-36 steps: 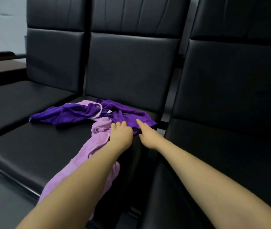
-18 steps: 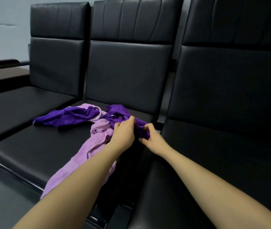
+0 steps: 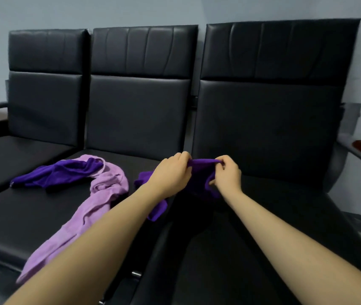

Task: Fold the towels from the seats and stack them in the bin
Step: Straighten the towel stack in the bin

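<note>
Towels are what matter here, and none looks folded so far. Both hands grip one dark purple towel [image 3: 199, 179] by its top edge, lifted just above the gap between the middle seat [image 3: 32, 216] and the right seat [image 3: 263, 216]: the left hand [image 3: 173, 172] has its fingers curled round one end of the edge, the right hand [image 3: 226, 172] pinches the other end, and the cloth hangs bunched between and below them. On the middle seat lie a second dark purple towel [image 3: 54, 175], crumpled at the far left, and a lilac towel [image 3: 100, 199] trailing over the near edge. No bin is in view, so folding and stacking all appear to be left.
</note>
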Motion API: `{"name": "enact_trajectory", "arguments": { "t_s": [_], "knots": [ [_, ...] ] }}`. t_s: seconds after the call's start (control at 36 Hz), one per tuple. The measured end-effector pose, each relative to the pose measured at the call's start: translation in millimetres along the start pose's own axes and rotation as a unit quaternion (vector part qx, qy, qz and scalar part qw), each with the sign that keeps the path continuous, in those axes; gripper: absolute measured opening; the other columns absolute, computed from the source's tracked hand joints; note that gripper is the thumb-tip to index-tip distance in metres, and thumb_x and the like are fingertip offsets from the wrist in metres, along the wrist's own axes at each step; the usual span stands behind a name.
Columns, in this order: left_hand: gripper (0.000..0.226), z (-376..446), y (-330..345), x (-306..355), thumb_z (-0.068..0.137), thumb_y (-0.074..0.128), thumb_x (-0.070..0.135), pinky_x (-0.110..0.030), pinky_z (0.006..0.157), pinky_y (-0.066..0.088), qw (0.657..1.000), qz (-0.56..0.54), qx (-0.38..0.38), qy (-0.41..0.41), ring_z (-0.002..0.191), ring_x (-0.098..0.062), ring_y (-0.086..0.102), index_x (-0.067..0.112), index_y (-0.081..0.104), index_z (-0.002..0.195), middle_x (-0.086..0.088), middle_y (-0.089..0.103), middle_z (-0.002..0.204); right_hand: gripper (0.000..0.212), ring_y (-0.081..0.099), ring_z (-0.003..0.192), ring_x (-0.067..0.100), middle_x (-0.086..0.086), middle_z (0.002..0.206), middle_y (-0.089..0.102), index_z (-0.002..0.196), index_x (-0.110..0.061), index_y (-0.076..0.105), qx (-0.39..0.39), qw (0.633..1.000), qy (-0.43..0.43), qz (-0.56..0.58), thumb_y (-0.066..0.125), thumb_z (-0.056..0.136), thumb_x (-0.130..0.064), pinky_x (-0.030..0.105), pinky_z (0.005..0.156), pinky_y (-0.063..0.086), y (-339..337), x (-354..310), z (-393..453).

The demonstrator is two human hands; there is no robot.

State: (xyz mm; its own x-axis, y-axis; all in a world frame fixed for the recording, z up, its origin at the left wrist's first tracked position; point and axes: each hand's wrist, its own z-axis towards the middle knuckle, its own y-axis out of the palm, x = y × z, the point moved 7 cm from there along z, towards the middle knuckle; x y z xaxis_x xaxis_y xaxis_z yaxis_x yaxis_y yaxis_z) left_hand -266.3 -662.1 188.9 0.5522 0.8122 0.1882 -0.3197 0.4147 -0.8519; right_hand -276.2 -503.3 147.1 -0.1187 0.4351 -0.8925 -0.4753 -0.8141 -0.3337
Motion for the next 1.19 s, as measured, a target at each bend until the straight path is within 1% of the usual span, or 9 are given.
{"name": "enact_trajectory", "arguments": {
  "t_s": [0.19,0.31,0.39,0.5,0.64,0.69,0.83,1.0,1.19],
  "knots": [
    [0.02,11,11,45,0.098,0.037,0.024,-0.03,0.066,0.03,0.997,0.06,0.041,0.022,0.084,-0.028,0.056,0.01,0.048,0.106,-0.006,0.06,0.1,0.018,0.065,0.072,0.021,-0.003,0.086,0.06,0.094,-0.024,0.054,0.052,0.984,-0.005,-0.168,0.04,0.099,-0.015,0.038,0.067,0.058,-72,4,3],
    [0.02,19,15,63,0.096,0.037,0.022,-0.029,0.067,0.03,0.995,0.093,0.031,0.03,0.089,-0.024,0.056,0.01,0.05,0.106,-0.003,0.058,0.099,0.019,0.064,0.08,0.021,0.005,0.094,0.064,0.104,-0.017,0.057,0.041,0.972,-0.022,-0.23,0.04,0.098,-0.011,0.036,0.07,0.055,-101,8,3],
    [0.017,27,8,89,0.094,0.038,0.02,-0.029,0.063,0.028,0.991,0.098,0.061,0.061,0.078,-0.021,0.053,0.009,0.049,0.1,-0.002,0.056,0.089,0.02,0.06,0.079,0.019,0.004,0.096,0.063,0.111,-0.012,0.055,0.08,0.96,-0.05,-0.263,0.038,0.1,-0.015,0.032,0.064,0.046,-127,4,0],
    [0.015,37,-3,122,0.091,0.04,0.022,-0.03,0.064,0.027,0.987,0.108,0.067,0.102,0.071,-0.022,0.048,0.01,0.047,0.096,-0.001,0.05,0.081,0.021,0.052,0.077,0.019,0.002,0.09,0.056,0.107,-0.01,0.051,0.118,0.957,-0.051,-0.26,0.035,0.103,-0.023,0.031,0.064,0.038,-161,3,-1],
    [0.011,50,-15,142,0.076,0.058,0.01,-0.032,0.055,0.027,0.982,0.109,0.115,0.101,0.06,-0.024,0.046,0.008,0.047,0.077,-0.005,0.049,0.069,0.018,0.047,0.081,0.014,0.009,0.108,0.05,0.107,-0.003,0.054,0.14,0.965,-0.092,-0.204,0.041,0.099,-0.012,0.027,0.069,0.036,-194,-5,3],
    [0.006,55,-15,144,0.079,0.054,0.003,-0.031,0.054,0.027,0.982,0.114,0.122,0.083,0.069,-0.029,0.053,0.004,0.054,0.085,-0.011,0.054,0.079,0.019,0.047,0.083,0.014,0.008,0.114,0.045,0.11,-0.003,0.054,0.133,0.964,-0.092,-0.212,0.045,0.093,-0.006,0.026,0.07,0.037,-203,-6,4],
    [0.019,59,-16,138,0.093,0.034,0.001,-0.029,0.065,0.03,0.983,0.143,0.107,0.034,0.093,-0.026,0.049,0.006,0.046,0.108,-0.01,0.049,0.108,0.021,0.052,0.091,0.027,0.01,0.113,0.045,0.107,-0.001,0.055,0.124,0.947,-0.084,-0.284,0.044,0.089,0.0,0.031,0.067,0.037,-214,2,6],
    [0.021,58,-12,124,0.089,0.042,0.0,-0.029,0.07,0.03,0.974,0.222,0.055,0.006,0.1,-0.027,0.05,0.006,0.049,0.108,-0.011,0.051,0.112,0.024,0.055,0.091,0.03,0.013,0.118,0.05,0.115,-0.005,0.055,0.189,0.934,-0.029,-0.301,0.039,0.097,-0.005,0.032,0.069,0.035,-235,9,0],
    [0.019,54,-16,109,0.088,0.043,0.0,-0.03,0.069,0.028,0.973,0.218,0.059,-0.047,0.1,-0.028,0.05,0.008,0.056,0.099,-0.007,0.058,0.104,0.017,0.054,0.089,0.023,0.01,0.112,0.055,0.104,-0.006,0.056,0.283,0.945,0.005,-0.164,0.048,0.098,-0.019,0.03,0.068,0.035,-249,10,-2]
  ]
}}
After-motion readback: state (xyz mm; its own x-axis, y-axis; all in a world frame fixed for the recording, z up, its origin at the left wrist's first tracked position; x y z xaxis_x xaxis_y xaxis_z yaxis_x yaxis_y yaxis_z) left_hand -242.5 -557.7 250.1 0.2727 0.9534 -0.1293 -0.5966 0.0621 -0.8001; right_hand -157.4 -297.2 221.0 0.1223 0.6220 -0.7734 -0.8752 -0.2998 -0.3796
